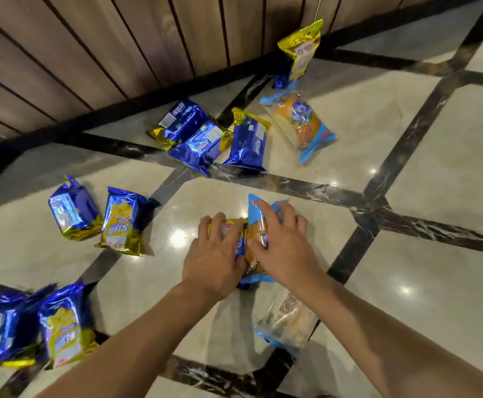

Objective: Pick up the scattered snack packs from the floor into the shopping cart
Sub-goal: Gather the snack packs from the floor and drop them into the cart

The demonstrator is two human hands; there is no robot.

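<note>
While both hands press down at frame centre, the left hand (216, 264) lays spread fingers on a blue-and-gold foil snack pack (236, 234) and the right hand (284, 248) on a clear light-blue bread pack (256, 225). Eight more foil packs and two more bread packs lie scattered on the marble floor (421, 282).

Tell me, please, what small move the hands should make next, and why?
Probably close the fingers and lift: the left hand rests on a blue-and-gold pack and the right hand on a bread pack, both still on the floor. No cart is visible.
</note>
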